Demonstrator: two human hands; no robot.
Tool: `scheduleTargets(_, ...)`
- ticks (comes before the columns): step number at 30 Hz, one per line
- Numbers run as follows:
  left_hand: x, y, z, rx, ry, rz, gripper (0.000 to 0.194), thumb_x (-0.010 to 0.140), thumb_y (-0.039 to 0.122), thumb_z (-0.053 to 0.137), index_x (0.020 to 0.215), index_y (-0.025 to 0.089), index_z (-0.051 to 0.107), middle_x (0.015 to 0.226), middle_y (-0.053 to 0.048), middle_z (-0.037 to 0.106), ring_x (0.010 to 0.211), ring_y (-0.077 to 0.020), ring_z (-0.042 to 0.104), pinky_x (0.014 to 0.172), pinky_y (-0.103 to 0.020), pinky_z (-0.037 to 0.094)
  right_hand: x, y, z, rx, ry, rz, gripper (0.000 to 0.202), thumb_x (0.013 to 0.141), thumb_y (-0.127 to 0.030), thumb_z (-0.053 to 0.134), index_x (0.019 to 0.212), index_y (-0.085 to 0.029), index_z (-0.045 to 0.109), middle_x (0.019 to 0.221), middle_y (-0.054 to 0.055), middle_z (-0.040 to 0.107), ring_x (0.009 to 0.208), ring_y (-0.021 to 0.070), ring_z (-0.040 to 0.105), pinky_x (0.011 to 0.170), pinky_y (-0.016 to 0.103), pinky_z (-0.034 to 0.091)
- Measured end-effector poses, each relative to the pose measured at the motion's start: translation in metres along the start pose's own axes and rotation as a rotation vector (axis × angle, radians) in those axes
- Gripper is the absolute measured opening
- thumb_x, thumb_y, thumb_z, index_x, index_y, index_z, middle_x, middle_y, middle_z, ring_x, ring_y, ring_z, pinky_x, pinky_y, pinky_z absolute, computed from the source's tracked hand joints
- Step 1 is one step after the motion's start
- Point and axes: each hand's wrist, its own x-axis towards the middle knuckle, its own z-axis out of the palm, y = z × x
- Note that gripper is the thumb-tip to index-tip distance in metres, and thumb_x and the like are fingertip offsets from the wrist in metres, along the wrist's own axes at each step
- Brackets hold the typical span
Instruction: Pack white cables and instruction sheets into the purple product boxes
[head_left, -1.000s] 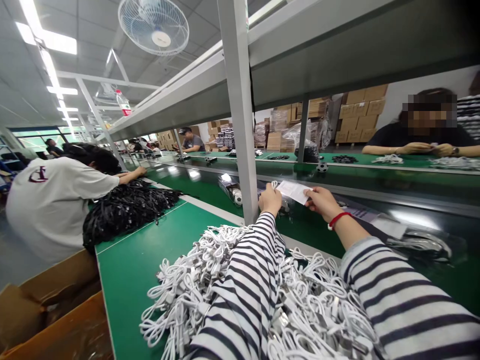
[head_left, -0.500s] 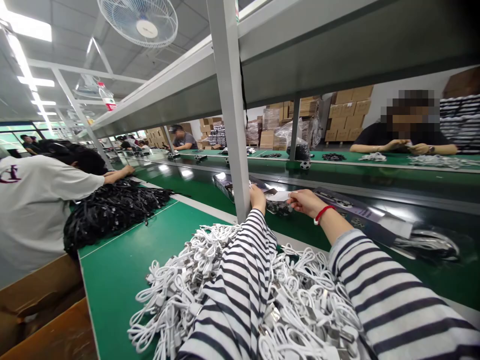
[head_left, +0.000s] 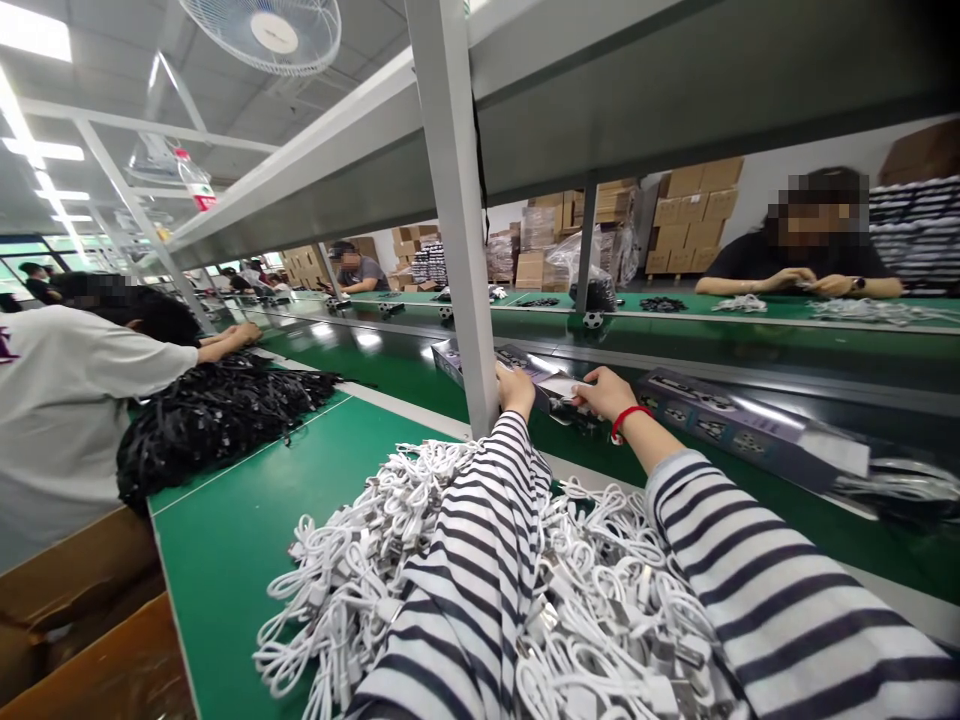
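My left hand (head_left: 515, 389) is closed on the side of a long dark printed box (head_left: 444, 358), just right of the grey post. My right hand (head_left: 604, 393) pinches the white flap (head_left: 561, 386) at that box's open end, where dark and clear items stick out. A second dark box (head_left: 724, 415) lies to the right on the belt, its white flap open and a bagged coiled cable (head_left: 904, 480) at its end. White cables (head_left: 360, 560) are heaped under and around my forearms.
The grey post (head_left: 457, 220) stands beside my left hand, under a low shelf (head_left: 645, 100). Black straps (head_left: 225, 410) lie piled at the left, near a person in white (head_left: 82, 400). Another person (head_left: 806, 240) sits across the belt; a small football-patterned ball (head_left: 593, 320) lies beyond.
The second box has moved left along the belt. My right hand has drawn closer to the near box's end, and the white flap sits lower, nearer the box. The camera view has shifted slightly.
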Motion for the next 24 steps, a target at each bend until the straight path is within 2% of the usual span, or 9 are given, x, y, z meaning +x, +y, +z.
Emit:
scheduleTargets(3,-0.001,0.006,-0.004,0.050,-0.013,-0.040,0.037,0.092,0.028,0.032,0.129,0.021,0.036,0.110,-0.009,0.058,0.098,-0.0205,0.057,0.084,-0.031,0.043,-0.002,0.001,-0.004,-0.208,0.063,-0.070,0.022,0.070,-0.031,0.061,0.088,-0.021,0.055,0.072,0.003,0.069,0.068,0.0190,0.062,0.059,0.027,0.042)
scheduleTargets(6,-0.005,0.012,-0.008,0.109,-0.011,-0.063,0.039,0.092,0.029,0.027,0.127,0.015,0.040,0.118,-0.013,0.054,0.106,-0.0235,0.053,0.086,-0.032,0.042,-0.005,0.000,-0.007,-0.287,0.146,-0.082,0.018,0.067,-0.037,0.061,0.077,-0.022,0.057,0.084,0.009,0.068,0.080,0.0251,0.062,0.063,0.031,0.042)
scheduleTargets(8,-0.009,0.016,-0.009,0.132,-0.013,-0.034,0.042,0.092,0.029,0.028,0.129,0.012,0.038,0.122,-0.015,0.051,0.110,-0.0257,0.050,0.089,-0.034,0.040,-0.008,-0.004,-0.007,-0.238,0.240,-0.076,0.018,0.070,-0.040,0.056,0.075,-0.022,0.057,0.085,0.010,0.067,0.081,0.0262,0.061,0.065,0.032,0.042)
scheduleTargets(11,-0.015,0.020,-0.010,0.245,-0.020,0.092,0.043,0.091,0.029,0.030,0.131,0.013,0.034,0.122,-0.015,0.050,0.109,-0.0273,0.049,0.089,-0.036,0.039,-0.010,-0.018,-0.009,-0.076,0.377,-0.108,0.021,0.074,-0.040,0.048,0.076,-0.022,0.056,0.080,0.008,0.066,0.079,0.0241,0.060,0.065,0.031,0.042)
scheduleTargets(13,-0.017,0.021,-0.010,0.358,-0.016,0.169,0.043,0.092,0.031,0.031,0.131,0.013,0.034,0.119,-0.016,0.052,0.106,-0.0277,0.051,0.087,-0.037,0.039,-0.013,-0.034,-0.015,0.016,0.395,-0.162,0.021,0.075,-0.040,0.046,0.076,-0.022,0.056,0.077,0.006,0.066,0.075,0.0212,0.060,0.064,0.028,0.042)
scheduleTargets(16,-0.017,0.022,-0.009,0.505,0.021,0.284,0.040,0.092,0.032,0.032,0.126,0.011,0.040,0.111,-0.017,0.055,0.105,-0.0286,0.050,0.088,-0.037,0.037,-0.026,-0.064,-0.043,-0.062,0.299,-0.312,0.020,0.075,-0.038,0.047,0.073,-0.020,0.056,0.069,0.003,0.064,0.064,0.0169,0.057,0.058,0.025,0.040)
scheduleTargets(20,-0.014,0.023,-0.009,0.560,0.037,0.334,0.037,0.092,0.031,0.031,0.117,0.009,0.047,0.111,-0.018,0.055,0.107,-0.0292,0.047,0.092,-0.038,0.034,-0.079,-0.091,-0.117,-0.453,-0.050,-0.562,0.016,0.076,-0.032,0.050,0.077,-0.019,0.059,0.064,0.001,0.063,0.051,0.0123,0.052,0.052,0.023,0.037)
scheduleTargets(22,-0.011,0.022,-0.006,0.551,0.021,0.286,0.037,0.092,0.031,0.031,0.117,0.009,0.047,0.113,-0.018,0.054,0.109,-0.0301,0.046,0.092,-0.039,0.034,-0.124,-0.086,-0.157,-0.606,-0.189,-0.586,0.018,0.077,-0.034,0.051,0.080,-0.020,0.062,0.067,0.000,0.063,0.054,0.0123,0.053,0.051,0.023,0.038)
scheduleTargets(24,-0.010,0.019,-0.002,0.535,0.014,0.230,0.039,0.091,0.029,0.032,0.122,0.007,0.043,0.115,-0.020,0.052,0.111,-0.0302,0.044,0.094,-0.039,0.034,-0.177,-0.063,-0.193,-0.673,-0.326,-0.495,0.023,0.079,-0.040,0.050,0.082,-0.022,0.064,0.066,0.000,0.064,0.053,0.0130,0.055,0.050,0.023,0.040)
